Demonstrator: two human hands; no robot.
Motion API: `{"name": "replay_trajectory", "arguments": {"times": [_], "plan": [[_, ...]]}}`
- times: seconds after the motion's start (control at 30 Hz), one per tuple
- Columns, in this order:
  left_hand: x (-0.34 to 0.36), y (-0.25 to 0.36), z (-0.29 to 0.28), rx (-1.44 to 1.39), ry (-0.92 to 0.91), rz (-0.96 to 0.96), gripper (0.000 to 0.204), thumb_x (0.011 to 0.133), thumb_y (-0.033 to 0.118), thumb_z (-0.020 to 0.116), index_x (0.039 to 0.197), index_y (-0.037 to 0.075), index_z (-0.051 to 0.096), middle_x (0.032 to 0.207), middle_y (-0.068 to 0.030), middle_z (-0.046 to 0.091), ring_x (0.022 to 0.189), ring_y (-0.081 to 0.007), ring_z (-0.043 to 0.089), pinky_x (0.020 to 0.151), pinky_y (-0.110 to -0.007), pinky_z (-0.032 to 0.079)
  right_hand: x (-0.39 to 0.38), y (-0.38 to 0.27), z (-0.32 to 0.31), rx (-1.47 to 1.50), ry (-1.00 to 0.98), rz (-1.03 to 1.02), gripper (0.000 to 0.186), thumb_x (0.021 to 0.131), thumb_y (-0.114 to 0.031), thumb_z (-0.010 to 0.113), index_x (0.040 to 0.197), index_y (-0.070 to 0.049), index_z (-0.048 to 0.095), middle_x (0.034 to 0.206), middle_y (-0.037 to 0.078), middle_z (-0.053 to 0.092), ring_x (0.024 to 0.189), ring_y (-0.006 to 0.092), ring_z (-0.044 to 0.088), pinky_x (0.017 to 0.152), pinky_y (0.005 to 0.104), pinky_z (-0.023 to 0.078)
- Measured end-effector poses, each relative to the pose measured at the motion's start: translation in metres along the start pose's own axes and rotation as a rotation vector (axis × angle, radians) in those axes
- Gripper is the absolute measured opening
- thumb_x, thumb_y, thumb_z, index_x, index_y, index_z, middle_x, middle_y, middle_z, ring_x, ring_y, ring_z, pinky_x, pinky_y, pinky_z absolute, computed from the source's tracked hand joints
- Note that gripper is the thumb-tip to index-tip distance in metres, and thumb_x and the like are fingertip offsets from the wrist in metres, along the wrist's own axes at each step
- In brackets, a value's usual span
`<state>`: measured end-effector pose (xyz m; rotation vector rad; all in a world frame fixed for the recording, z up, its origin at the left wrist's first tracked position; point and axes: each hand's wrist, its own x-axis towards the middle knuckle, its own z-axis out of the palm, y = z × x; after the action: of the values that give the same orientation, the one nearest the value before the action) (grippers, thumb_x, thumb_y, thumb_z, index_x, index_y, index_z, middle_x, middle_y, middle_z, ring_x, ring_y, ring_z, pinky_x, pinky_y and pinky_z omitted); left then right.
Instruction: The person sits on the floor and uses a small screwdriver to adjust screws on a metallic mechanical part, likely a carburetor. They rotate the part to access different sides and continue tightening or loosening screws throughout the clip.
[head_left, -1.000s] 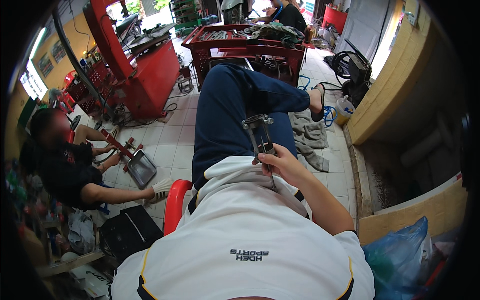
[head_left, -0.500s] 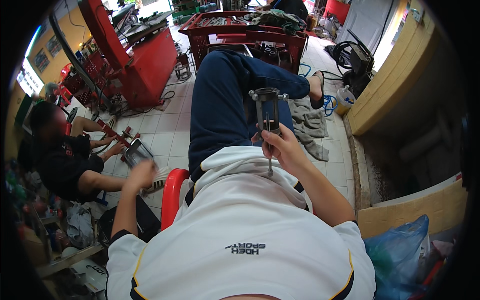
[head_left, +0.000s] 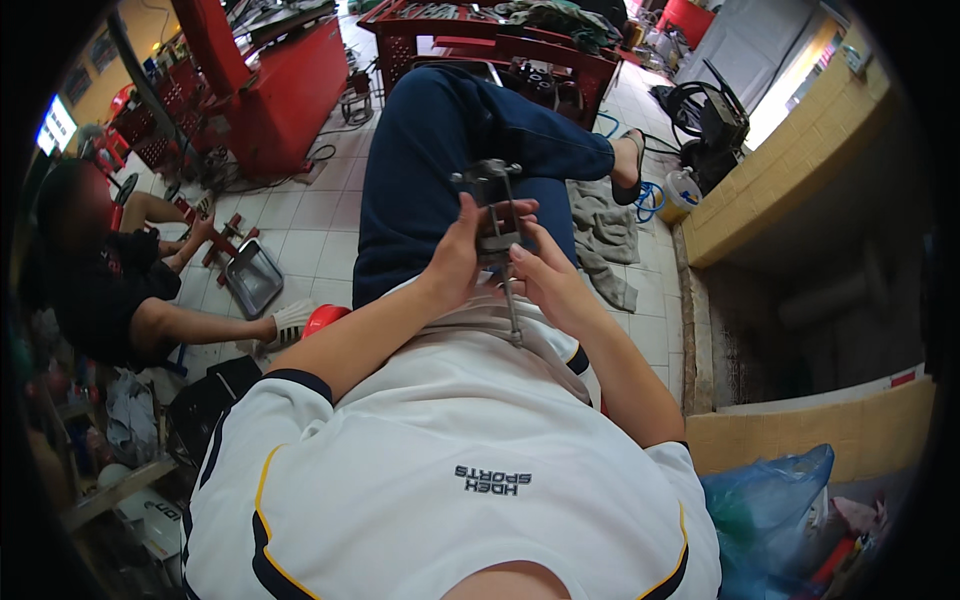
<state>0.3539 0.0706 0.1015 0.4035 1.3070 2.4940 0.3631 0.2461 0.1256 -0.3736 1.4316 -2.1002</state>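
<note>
A dark metal screw tool (head_left: 497, 243) with a cage-like frame is held above my lap. At its top sits a ring-shaped head with small bolts sticking out at the sides, tilted away from me. A long thin rod (head_left: 516, 320) runs down from its lower end toward my shirt. My left hand (head_left: 462, 245) is closed round the left side of the frame, thumb up, with fingertips showing behind the bars. From the right, my right hand (head_left: 550, 277) grips the lower part of the frame, its thumb on the near side. The fingers partly hide the tool's middle.
My legs in jeans (head_left: 400, 190) are crossed below the tool. At left another person (head_left: 110, 270) sits low beside a metal tray (head_left: 254, 278). Ahead stands a red tool cart (head_left: 480, 30); a grey cloth (head_left: 605, 240) lies on the floor at right.
My left hand has come from the far left to the tool and taken hold of its frame. The tool has tilted and shifted slightly left in my right hand.
</note>
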Motion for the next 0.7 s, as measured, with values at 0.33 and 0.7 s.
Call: {"name": "replay_trajectory", "arguments": {"times": [0.33, 0.7], "plan": [[0.057, 0.13, 0.004, 0.074, 0.005, 0.409, 0.083, 0.097, 0.073, 0.022, 0.118, 0.002, 0.06, 0.09, -0.0115, 0.067, 0.097, -0.0301, 0.07, 0.09, -0.044, 0.056, 0.055, -0.078, 0.034, -0.289, -0.071, -0.359, 0.053, 0.098, -0.013, 0.065, 0.14, -0.001, 0.035, 0.116, 0.016, 0.068, 0.104, 0.0213, 0.068, 0.084, 0.0333, 0.055], [0.055, 0.071, -0.025, -0.075, -0.159, 0.357, 0.09, 0.093, 0.08, 0.023, 0.114, 0.001, 0.06, 0.08, -0.0091, 0.064, 0.074, -0.0221, 0.067, 0.054, -0.027, 0.049, 0.027, -0.007, 0.008, -0.314, -0.073, -0.122, 0.03, 0.097, -0.01, 0.066, 0.124, 0.003, 0.063, 0.11, 0.012, 0.071, 0.103, 0.0165, 0.067, 0.085, 0.0297, 0.053]]}}
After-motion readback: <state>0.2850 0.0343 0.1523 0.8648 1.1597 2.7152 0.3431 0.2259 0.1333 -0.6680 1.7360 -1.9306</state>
